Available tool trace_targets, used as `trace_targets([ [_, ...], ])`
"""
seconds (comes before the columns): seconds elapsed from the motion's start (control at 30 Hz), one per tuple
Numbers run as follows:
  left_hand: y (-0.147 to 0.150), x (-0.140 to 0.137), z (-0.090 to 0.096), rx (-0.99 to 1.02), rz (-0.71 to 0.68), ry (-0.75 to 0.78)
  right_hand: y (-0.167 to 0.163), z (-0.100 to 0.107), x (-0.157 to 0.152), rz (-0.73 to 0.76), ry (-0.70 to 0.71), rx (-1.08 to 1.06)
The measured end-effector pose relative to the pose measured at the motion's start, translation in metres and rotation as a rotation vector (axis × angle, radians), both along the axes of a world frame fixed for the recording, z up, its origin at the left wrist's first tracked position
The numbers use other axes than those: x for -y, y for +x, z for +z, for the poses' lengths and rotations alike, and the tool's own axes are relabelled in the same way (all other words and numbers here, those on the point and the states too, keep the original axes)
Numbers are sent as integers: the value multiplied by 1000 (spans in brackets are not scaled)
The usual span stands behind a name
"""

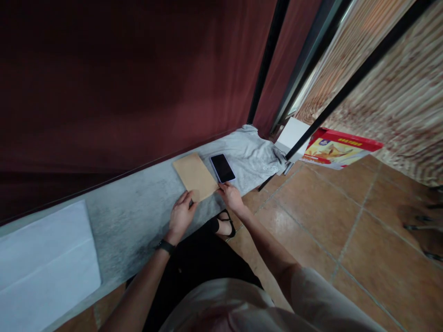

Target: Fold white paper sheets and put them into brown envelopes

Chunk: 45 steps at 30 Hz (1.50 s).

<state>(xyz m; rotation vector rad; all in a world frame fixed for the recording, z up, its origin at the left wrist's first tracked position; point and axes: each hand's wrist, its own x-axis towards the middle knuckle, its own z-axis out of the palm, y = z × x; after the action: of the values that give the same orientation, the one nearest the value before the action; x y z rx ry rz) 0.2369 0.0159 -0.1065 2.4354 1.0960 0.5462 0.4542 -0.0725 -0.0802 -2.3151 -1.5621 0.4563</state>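
Both hands on the tan paper!
Left hand [180, 216] pinches the near-left corner of the flat, tan rectangular paper piece [194, 174], right hand [231, 197] the near-right; it lies by the front edge of the long grey counter [128, 221], just beside a pale-rimmed, black-screened phone [223, 168]. This looks like the gripping step; any move from here seems to call for even pinches, clear of the phone.

A long, narrow grey counter [128, 221] carries a creased white sheet [51, 263] at left, tan paper [194, 174] mid-length, a dark-screened smartphone [223, 168] just right of it, and rumpled grey cloth [254, 152] at the right end.
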Motion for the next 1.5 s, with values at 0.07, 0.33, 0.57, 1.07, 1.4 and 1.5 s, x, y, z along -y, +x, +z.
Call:
trace_targets([
  [0.07,0,0,0,-14,7,-5,1,0,0,3,-6,6],
  [0.33,5,1,2,-49,31,9,6,-4,-2,11,16,-7],
  [0.57,1,8,11,-39,21,22,10,-14,6,11,160,-153],
  [1.07,64,-14,27,-166,-134,140,7,-19,6,-77,189,-206],
  [1.4,57,-12,20,-211,-89,89,5,-29,0,-80,258,-190],
  [1.5,57,-12,19,-228,-92,77,2,-30,0,-95,267,-179],
])
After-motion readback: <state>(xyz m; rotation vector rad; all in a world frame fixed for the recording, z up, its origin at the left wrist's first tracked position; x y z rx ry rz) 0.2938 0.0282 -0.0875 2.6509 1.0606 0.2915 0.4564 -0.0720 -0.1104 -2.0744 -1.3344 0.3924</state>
